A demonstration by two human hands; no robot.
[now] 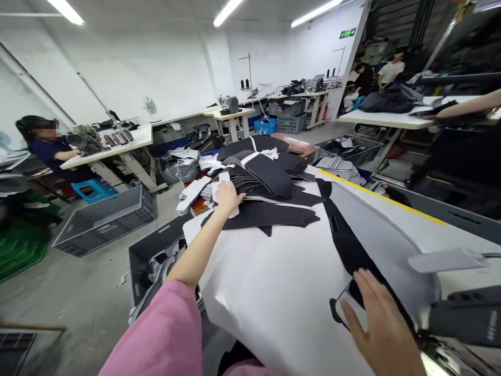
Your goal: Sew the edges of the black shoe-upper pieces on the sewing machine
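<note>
My left hand reaches to the far left of the white work table. Its fingers are curled around a narrow white fabric piece, beside a stack of similar white pieces. Right of that hand lie dark cut fabric panels, and behind them bundles of black panels tied with white strips. Close to the sewing machine, my right hand has its fingers stretched out over a small black-and-white piece. A long black strip runs along the table past it.
Grey crates stand on the floor at the left, and one with fabric is beside the table. A person sits at a machine on the left. Another person's arm rests over the right-hand table.
</note>
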